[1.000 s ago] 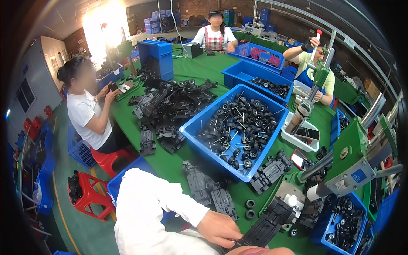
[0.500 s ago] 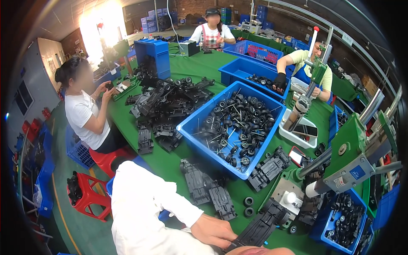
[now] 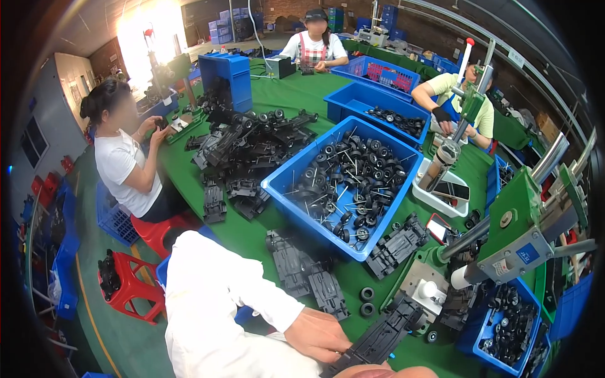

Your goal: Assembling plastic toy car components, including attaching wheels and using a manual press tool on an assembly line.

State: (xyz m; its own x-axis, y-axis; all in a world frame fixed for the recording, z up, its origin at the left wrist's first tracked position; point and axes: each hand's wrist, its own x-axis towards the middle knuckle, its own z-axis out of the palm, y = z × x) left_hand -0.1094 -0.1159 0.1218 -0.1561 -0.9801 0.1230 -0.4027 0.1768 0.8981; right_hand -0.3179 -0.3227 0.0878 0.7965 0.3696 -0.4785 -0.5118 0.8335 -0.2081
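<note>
A black toy car chassis [image 3: 377,335] slants up from the lower edge, its far wheeled end beside the white post of the press base [image 3: 418,288]. My left hand [image 3: 317,335] is closed on the near left side of the chassis, with its fingertips hidden behind it. At the lower edge my right hand [image 3: 387,373] shows only in part, against the near end of the chassis; its fingers are mostly out of sight. Two loose black tyres [image 3: 367,302] lie just left of the chassis. A small wheel [image 3: 432,337] lies to its right.
A large blue bin [image 3: 277,189] of wheels on axles stands ahead. More chassis [image 3: 296,264] lie left of the press, with a heap [image 3: 246,142] behind. The green hand press [image 3: 504,233] rises at right, above a blue bin [image 3: 469,343]. Co-workers sit around the green table.
My hands and the chassis stay nearly in place. The co-worker at right has drawn a gloved hand back from the wheel bin toward their press. The far co-worker's hand has lowered to the table.
</note>
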